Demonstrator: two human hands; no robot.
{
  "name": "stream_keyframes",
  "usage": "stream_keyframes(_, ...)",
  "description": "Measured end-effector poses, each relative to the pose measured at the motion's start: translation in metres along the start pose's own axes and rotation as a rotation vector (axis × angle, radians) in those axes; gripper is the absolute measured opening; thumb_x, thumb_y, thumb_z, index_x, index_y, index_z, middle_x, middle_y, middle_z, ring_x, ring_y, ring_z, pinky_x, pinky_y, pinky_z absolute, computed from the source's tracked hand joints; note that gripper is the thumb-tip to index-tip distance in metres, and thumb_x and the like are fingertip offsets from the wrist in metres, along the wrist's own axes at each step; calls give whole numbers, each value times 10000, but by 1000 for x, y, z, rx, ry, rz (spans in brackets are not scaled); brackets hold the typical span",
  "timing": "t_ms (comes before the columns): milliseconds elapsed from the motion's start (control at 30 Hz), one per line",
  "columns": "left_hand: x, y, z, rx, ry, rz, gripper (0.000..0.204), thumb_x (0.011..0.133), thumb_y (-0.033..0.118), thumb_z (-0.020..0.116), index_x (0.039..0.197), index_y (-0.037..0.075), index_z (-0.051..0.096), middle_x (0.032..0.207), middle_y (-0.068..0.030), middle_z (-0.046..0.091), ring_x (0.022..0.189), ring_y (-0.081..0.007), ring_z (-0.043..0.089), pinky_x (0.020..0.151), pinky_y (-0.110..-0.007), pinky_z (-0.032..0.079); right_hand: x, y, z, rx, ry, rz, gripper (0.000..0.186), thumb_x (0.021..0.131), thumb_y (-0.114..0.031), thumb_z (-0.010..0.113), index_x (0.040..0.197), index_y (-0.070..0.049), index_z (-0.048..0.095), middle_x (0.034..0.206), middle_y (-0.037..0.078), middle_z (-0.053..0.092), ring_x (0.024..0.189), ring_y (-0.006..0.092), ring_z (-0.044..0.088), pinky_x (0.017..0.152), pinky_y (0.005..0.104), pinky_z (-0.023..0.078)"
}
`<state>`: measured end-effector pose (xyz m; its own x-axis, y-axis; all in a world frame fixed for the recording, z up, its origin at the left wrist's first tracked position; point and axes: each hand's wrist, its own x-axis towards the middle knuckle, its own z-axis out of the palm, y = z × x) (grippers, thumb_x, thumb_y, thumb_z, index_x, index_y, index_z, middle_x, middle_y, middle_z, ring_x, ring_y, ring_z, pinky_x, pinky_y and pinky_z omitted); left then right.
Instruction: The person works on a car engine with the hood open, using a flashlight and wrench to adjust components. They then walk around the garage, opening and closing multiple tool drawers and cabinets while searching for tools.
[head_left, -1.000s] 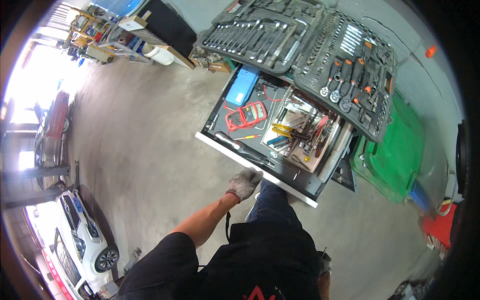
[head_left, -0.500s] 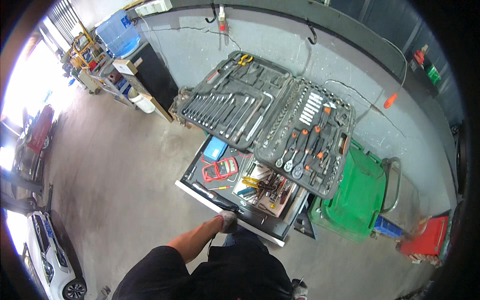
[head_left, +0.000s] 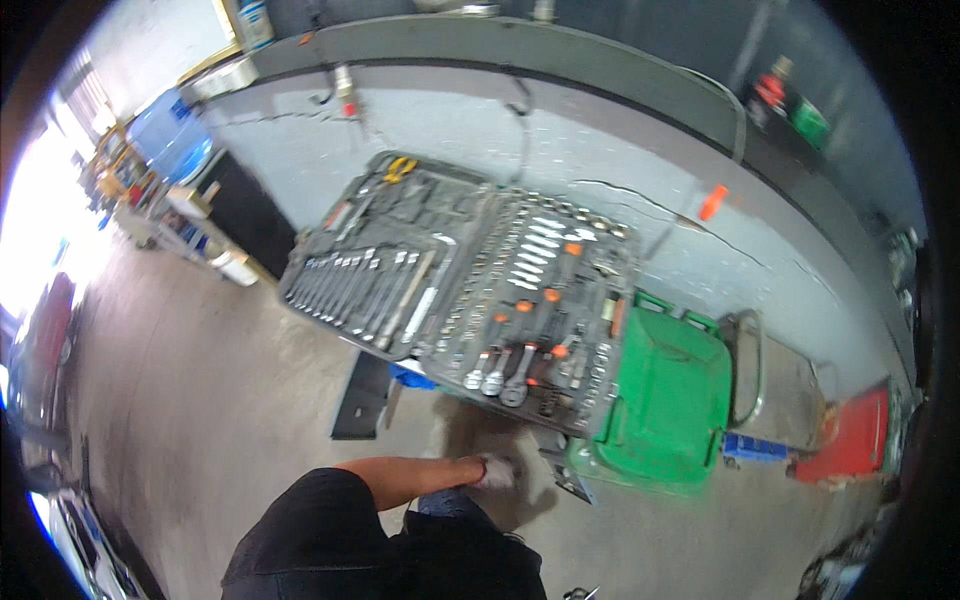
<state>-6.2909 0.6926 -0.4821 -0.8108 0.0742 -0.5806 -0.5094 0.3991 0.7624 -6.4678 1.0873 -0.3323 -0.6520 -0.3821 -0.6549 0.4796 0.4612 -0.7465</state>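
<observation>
An open grey tool case lies on a stand in front of the wall, with combination wrenches, several rows of sockets, orange-handled ratchets and a yellow-handled tool. Under its front edge a small blue patch shows between dark metal panels. My left hand, in a grey glove, hangs below the case, blurred, its fingers unclear. At the bottom edge a sliver of my right hand shows beside a small metal piece; its fingers are hidden.
A green bin stands right of the case, then a metal frame, a blue crate and a red container. At left are a black cabinet with a water jug and parked cars. Cables and hooks hang on the wall.
The open drawer with loose tools and red meter has gone from view beneath the case. My left hand has dropped from its front edge. The view has tilted up toward the wall.
</observation>
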Motion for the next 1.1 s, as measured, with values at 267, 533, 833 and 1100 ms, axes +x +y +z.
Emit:
stream_keyframes(267,38,334,21,186,-117,216,554,831,388,603,1251,44,493,1066,-247,633,1020,-406,613,867,-479,473,27,-83,-45,227,15,-59,224,931,-254,658,1084,-91,650,675,7,572,478,90,470,406,250,368)
stream_keyframes(533,160,492,120,598,-163,274,394,975,265,449,1323,82,486,1214,-180,597,1143,-347,567,963,-453,450,65,-88,-217,256,140,-248,158,914,-191,686,927,-33,691,681,-6,618,525,75,494,450,265,388)
stream_keyframes(833,332,581,177,571,-222,294,469,973,428,460,1321,132,570,1328,-164,564,1204,-328,538,1029,-425,408,130,-118,-422,260,251,-8,289,961,-433,603,952,-144,592,664,-10,577,500,130,509,442,321,426)
stream_keyframes(1100,570,572,215,307,-178,564,367,950,191,458,1276,269,610,1320,-20,588,1138,-276,560,923,-438,463,203,-30,-595,343,272,111,329,1013,-284,528,1319,-168,555,818,77,682,582,138,577,523,308,493)
